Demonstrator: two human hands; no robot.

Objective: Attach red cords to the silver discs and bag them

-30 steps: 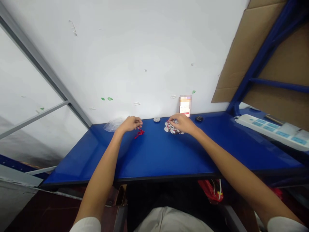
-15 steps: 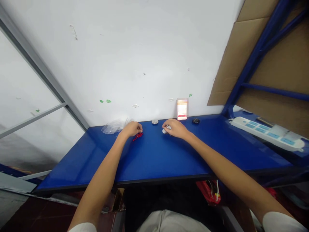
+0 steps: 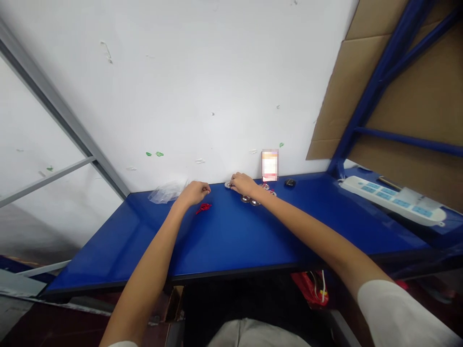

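Note:
My left hand [image 3: 195,193] is raised a little over the blue table, thumb and fingertips pinched together; whatever they may hold is too small to make out. Just below it lies a small heap of red cords [image 3: 204,207]. My right hand [image 3: 243,184] has its fingertips closed at the edge of a round silver disc [image 3: 227,184] near the wall. Beneath the right wrist sit several shiny metal discs [image 3: 255,202], partly hidden by the arm. Farther back, a disc with a red cord [image 3: 265,186] shows in front of the phone.
A lit phone [image 3: 270,165] leans on the wall, with a small black object [image 3: 290,182] to its right. Clear plastic bags [image 3: 164,192] lie at the back left. A white power strip [image 3: 392,200] is at the right, by a blue metal frame [image 3: 376,91].
My right hand has moved left from the shiny discs to the single silver disc, uncovering the others. My left hand has lifted slightly away from the red cords, which stay on the table.

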